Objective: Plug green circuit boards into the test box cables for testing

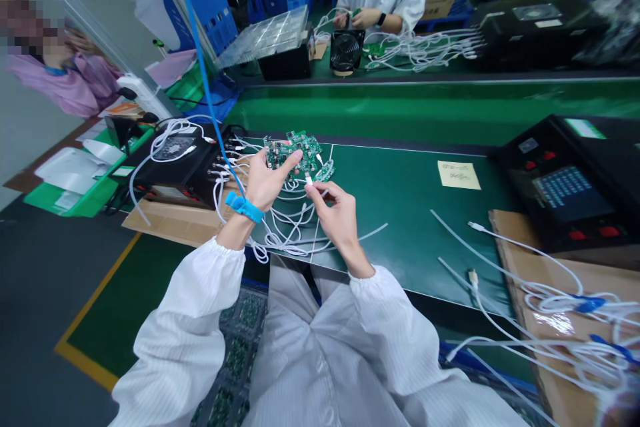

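Note:
My left hand (270,177), with a blue wrist strap (244,207) below it, grips a green circuit board (278,153) between thumb and fingers. My right hand (337,210) pinches a white cable plug (309,179) at the board's lower edge; whether the plug is fully seated cannot be made out. More green boards (306,142) lie just behind and to the right of the held one, a white plug at one of them. White cables (287,233) lie tangled on the green table under both hands.
At the left stands a black box (183,170) with cables plugged in. A yellow note (459,175), a black device with a screen (570,190) and bundled white cables (590,320) are at the right. Across the bench a person handles cables near a fan (346,51).

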### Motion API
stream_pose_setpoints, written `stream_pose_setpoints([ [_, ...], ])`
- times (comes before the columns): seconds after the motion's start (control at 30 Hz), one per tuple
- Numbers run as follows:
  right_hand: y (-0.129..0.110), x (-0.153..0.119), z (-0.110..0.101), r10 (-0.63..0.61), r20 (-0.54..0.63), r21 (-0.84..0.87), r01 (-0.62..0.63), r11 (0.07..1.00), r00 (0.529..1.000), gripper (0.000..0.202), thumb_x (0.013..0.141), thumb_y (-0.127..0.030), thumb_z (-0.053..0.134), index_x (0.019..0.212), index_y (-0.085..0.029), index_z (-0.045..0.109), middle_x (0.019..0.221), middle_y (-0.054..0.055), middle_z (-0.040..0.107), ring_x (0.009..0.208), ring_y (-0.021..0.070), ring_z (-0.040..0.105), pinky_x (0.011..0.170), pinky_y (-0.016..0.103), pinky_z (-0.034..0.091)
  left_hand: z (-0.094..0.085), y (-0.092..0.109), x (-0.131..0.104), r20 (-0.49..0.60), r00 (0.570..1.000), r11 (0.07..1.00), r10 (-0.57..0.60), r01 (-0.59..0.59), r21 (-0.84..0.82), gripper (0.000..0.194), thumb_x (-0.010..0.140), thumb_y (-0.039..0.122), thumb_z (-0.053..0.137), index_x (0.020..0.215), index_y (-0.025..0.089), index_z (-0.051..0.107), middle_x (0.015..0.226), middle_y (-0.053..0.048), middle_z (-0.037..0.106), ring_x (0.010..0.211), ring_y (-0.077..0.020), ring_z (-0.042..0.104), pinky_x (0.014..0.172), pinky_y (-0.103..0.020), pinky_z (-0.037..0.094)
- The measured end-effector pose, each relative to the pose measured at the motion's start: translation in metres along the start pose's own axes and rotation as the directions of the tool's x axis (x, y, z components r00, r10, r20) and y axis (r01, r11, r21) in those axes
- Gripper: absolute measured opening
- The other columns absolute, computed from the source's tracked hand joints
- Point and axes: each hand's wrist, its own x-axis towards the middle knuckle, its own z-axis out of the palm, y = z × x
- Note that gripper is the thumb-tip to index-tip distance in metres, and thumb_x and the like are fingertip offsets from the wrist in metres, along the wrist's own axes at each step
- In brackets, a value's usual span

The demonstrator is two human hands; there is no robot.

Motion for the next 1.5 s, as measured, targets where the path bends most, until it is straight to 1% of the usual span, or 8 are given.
stream_pose_setpoints([
  [0.33,0.006,-0.003,0.005,0.038,-0.026,0.038,-0.037,0.999,0.999,0.025,0.09,-0.043,0.07,0.084,-0.02,0.078,0.077,0.003,0.073,0.069,0.0171,0.062,0.068,0.031,0.046,-0.004,-0.001,-0.005,0.058,0.993,0.982,0.103,-0.111,0.151,0.056,0.073,0.063,0.084,0.101,0.019,0.063,0.083,-0.003,0.067,0.063,-0.0167,0.064,0.068,-0.036,0.058],
  [0.6,0.006,-0.001,0.003,0.022,-0.021,0.029,-0.022,0.999,1.0,0.027,0.09,-0.045,0.071,0.083,-0.02,0.078,0.075,0.003,0.072,0.066,0.0167,0.06,0.065,0.03,0.045,-0.005,-0.006,-0.004,0.063,0.993,0.979,0.102,-0.112,0.169,0.053,0.074,0.063,0.083,0.098,0.02,0.062,0.077,-0.001,0.065,0.06,-0.0158,0.062,0.061,-0.033,0.054],
  [0.83,0.011,0.001,0.005,0.045,-0.007,0.01,-0.045,0.999,0.999,0.035,0.089,-0.053,0.069,0.083,-0.02,0.078,0.078,0.004,0.074,0.069,0.0183,0.064,0.067,0.032,0.048,-0.007,-0.007,-0.003,0.084,0.984,0.955,0.158,-0.174,0.24,0.047,0.078,0.06,0.081,0.1,0.021,0.064,0.083,-0.003,0.066,0.076,-0.0193,0.066,0.072,-0.035,0.058],
  [0.97,0.014,0.003,-0.001,0.103,0.025,0.064,-0.105,0.992,0.994,0.034,0.086,-0.052,0.073,0.09,-0.019,0.079,0.082,0.006,0.076,0.071,0.0179,0.066,0.068,0.032,0.051,-0.003,-0.006,-0.001,0.079,0.988,0.965,0.135,-0.149,0.215,0.046,0.077,0.06,0.082,0.097,0.021,0.065,0.084,-0.004,0.067,0.069,-0.0183,0.064,0.067,-0.035,0.057],
  [1.13,0.017,-0.004,-0.011,0.238,0.072,0.142,-0.247,0.959,0.969,0.045,0.078,-0.052,0.08,0.104,-0.016,0.076,0.093,0.008,0.076,0.062,0.0142,0.066,0.057,0.029,0.053,0.002,-0.006,-0.005,0.127,0.973,0.938,0.191,-0.219,0.268,0.036,0.081,0.052,0.082,0.09,0.021,0.067,0.08,-0.004,0.067,0.077,-0.0211,0.067,0.08,-0.039,0.058],
  [1.3,0.005,-0.012,-0.009,0.225,0.024,0.262,-0.223,0.939,0.974,0.034,0.079,-0.044,0.081,0.098,-0.019,0.068,0.084,0.005,0.074,0.079,0.0199,0.074,0.068,0.033,0.061,0.005,-0.004,-0.011,0.209,0.951,0.91,0.226,-0.283,0.304,0.028,0.082,0.041,0.081,0.095,0.02,0.068,0.085,-0.003,0.069,0.078,-0.0198,0.066,0.075,-0.034,0.055],
  [1.4,-0.001,-0.012,-0.003,0.197,-0.02,0.181,-0.191,0.965,0.98,0.024,0.084,-0.04,0.076,0.094,-0.019,0.068,0.091,0.007,0.075,0.082,0.019,0.073,0.07,0.032,0.06,0.007,-0.002,-0.013,0.247,0.935,0.886,0.254,-0.327,0.329,0.028,0.082,0.033,0.079,0.104,0.021,0.068,0.097,-0.003,0.072,0.084,-0.0188,0.065,0.076,-0.031,0.054],
  [1.5,0.001,-0.011,0.0,0.131,-0.113,-0.02,-0.134,0.991,0.985,0.021,0.088,-0.038,0.072,0.093,-0.019,0.065,0.093,0.008,0.073,0.077,0.0171,0.069,0.066,0.031,0.056,0.008,-0.002,-0.014,0.222,0.94,0.877,0.259,-0.326,0.354,0.026,0.082,0.032,0.079,0.102,0.021,0.068,0.091,-0.002,0.07,0.077,-0.0171,0.062,0.07,-0.029,0.051],
])
